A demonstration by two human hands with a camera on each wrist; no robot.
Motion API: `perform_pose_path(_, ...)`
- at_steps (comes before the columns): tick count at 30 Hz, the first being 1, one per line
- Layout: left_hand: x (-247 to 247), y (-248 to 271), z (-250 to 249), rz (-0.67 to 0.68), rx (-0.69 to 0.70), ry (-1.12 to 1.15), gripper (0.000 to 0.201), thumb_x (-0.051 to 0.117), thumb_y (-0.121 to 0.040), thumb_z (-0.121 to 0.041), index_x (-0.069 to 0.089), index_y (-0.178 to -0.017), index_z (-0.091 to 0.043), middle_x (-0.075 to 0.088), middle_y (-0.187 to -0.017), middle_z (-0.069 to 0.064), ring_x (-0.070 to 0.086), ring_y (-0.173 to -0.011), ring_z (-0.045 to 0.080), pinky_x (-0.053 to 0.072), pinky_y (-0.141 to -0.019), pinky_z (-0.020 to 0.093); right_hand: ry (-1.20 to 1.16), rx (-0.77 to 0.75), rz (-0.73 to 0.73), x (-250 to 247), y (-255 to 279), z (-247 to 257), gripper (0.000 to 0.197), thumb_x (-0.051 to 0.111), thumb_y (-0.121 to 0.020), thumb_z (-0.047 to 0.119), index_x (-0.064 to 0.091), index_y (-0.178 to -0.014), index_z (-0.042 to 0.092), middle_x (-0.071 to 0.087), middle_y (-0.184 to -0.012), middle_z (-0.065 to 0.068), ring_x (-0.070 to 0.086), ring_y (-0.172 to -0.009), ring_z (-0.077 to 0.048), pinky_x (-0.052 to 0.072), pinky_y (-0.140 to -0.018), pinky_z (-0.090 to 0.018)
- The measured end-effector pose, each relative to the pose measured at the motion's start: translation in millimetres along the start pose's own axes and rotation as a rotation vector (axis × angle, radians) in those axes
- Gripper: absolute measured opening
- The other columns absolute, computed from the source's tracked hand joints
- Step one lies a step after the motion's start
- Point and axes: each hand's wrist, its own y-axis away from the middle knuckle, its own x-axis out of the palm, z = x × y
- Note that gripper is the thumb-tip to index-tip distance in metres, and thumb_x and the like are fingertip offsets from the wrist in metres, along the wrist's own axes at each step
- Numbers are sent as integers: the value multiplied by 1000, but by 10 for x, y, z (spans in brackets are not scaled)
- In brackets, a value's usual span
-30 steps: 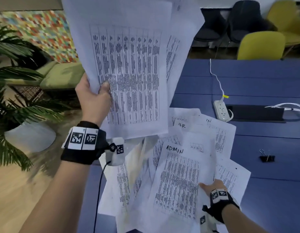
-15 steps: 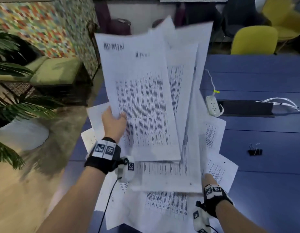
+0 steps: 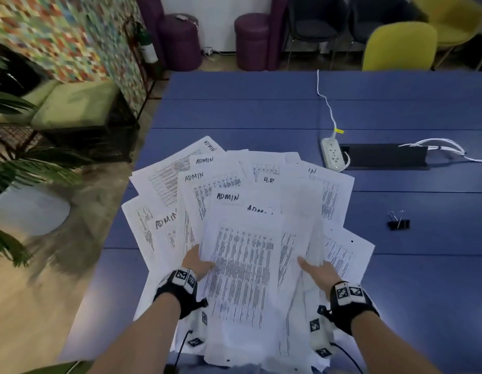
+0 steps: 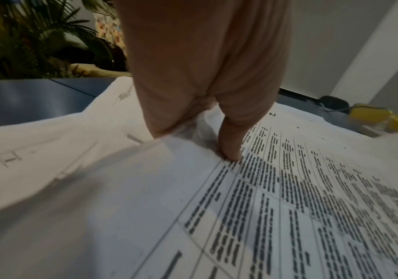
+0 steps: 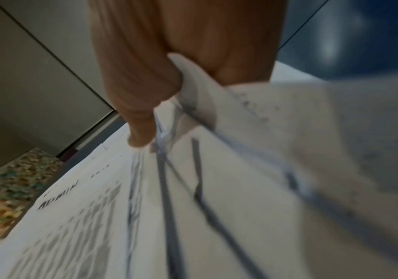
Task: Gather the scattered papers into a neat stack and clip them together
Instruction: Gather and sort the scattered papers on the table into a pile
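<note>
Several white printed papers, many marked ADMIN, lie fanned in a loose pile on the blue table. My left hand grips the left edge of the top sheets near the table's front. Its thumb lies on the printed sheet and the fingers are hidden under the paper. My right hand pinches the right side of the same sheets, thumb on top and fingers hidden beneath. A black binder clip lies apart on the table, to the right of the pile.
A white power strip with its cord and a black cable box sit behind the pile on the right. Yellow chairs stand beyond the far edge. A potted plant and a green bench stand left of the table.
My left hand has brought the raised sheets down onto the pile. My right hand has moved from the pile's lower right to grip the right side of the sheets.
</note>
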Motion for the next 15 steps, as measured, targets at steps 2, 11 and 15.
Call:
perform_pose_path(2, 29, 29, -53, -5, 37, 23, 55, 70, -83, -19, 48, -131, -4, 55, -132, 13, 53, -121, 30, 42, -102, 35, 116, 1, 40, 74, 17, 16, 85, 65, -86, 40, 22, -145, -3, 42, -142, -18, 46, -126, -31, 40, -96, -31)
perform_pose_path(11, -21, 30, -50, -43, -23, 278, 54, 67, -85, -33, 50, -128, -5, 56, -128, 14, 55, -112, 28, 45, -101, 39, -48, -52, -54, -32, 27, -42, 57, 61, -86, 8, 37, -137, -4, 52, -133, -22, 52, -119, -37, 43, -102, -47)
perform_pose_path(15, -52, 89, -132, 71, 29, 470, 95, 70, -60, -72, 50, -130, -9, 55, -134, 9, 54, -121, 27, 40, -106, 44, -174, -66, -65, -114, 78, 17, 61, 56, -92, 7, 24, -143, -5, 39, -144, -23, 40, -131, -39, 35, -105, -45)
